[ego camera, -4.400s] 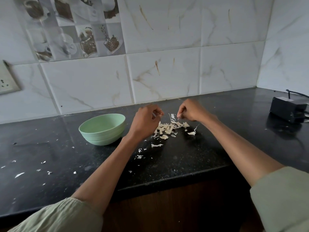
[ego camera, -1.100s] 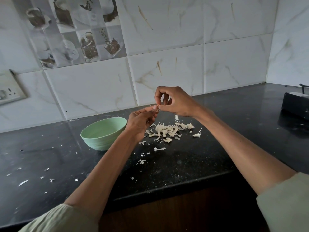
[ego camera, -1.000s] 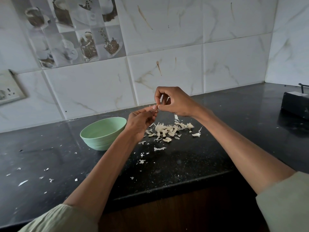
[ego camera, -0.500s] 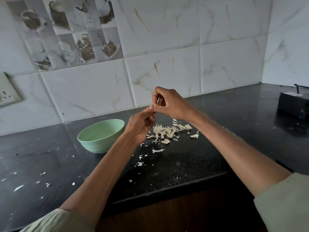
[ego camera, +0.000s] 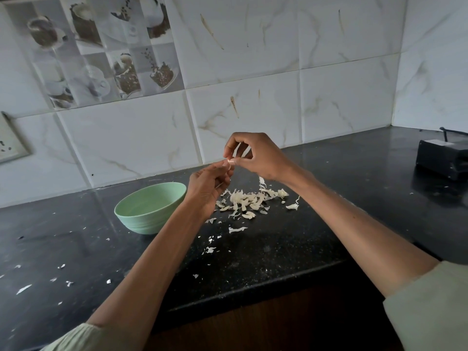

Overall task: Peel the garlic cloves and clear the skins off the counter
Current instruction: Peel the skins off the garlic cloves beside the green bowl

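Raised off the counter [ego camera: 278, 252] since 4.4 s ago, both hands, now meeting above the pile of skins [ego camera: 249, 201]. Left hand [ego camera: 206, 190] just right of the green bowl [ego camera: 149, 209], grip narrow, fingertips pinched on a small garlic clove [ego camera: 229, 166]. Right hand [ego camera: 255, 155] touching it from above, grip pinching a pale strip of skin. Bowl interior looking bare, though not fully visible. Loose flakes scattered left of and in front of bowl.

White marble-look wall tiles [ego camera: 253, 117], coffee-print tile panel [ego camera: 101, 51], wall socket [ego camera: 10, 141], wooden cabinet front [ego camera: 266, 323].
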{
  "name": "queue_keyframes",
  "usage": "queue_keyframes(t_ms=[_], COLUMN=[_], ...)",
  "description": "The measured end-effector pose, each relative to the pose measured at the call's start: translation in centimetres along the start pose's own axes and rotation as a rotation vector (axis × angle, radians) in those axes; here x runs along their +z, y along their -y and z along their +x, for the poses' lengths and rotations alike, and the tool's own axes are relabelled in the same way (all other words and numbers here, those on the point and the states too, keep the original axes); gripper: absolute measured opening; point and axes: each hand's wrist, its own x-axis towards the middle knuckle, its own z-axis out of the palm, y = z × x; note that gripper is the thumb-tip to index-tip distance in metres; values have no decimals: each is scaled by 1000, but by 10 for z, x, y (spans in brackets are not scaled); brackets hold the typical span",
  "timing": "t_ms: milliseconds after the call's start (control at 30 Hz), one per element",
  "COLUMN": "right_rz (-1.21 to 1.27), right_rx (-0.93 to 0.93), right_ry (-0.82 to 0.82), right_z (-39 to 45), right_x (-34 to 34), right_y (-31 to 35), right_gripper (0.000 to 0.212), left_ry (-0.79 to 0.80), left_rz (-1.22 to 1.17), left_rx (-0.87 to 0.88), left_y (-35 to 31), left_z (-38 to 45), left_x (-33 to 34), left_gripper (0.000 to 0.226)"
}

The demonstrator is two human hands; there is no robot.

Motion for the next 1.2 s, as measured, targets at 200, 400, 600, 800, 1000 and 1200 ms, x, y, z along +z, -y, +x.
queue_keyframes(t_ms=[200, 400, 600, 800, 1000, 1200], right_rz=[-31, -56, -96, -123, -152, -154], right_rx=[-2, -16, -8, 24, 34, 58], right_ry=[55, 119, 171, 160, 119, 113], right_z=[0, -1, -2, -1, -2, -3], right_x=[-3, -6, -2, 3, 2, 2], right_y=[3, 4, 3, 3, 4, 3], right_gripper=[21, 24, 26, 28, 32, 32], left_ry=[9, 49, 81, 61, 71, 70], left_rz=[120, 306, 338, 300, 130, 8], left_rx=[36, 120, 114, 98, -17, -98], left_y=[1, 5, 4, 3, 2, 2], left_z=[0, 0, 1, 4, 4, 4], left_x=[1, -1, -2, -3, -2, 0], left_gripper=[10, 18, 22, 19, 14, 15])
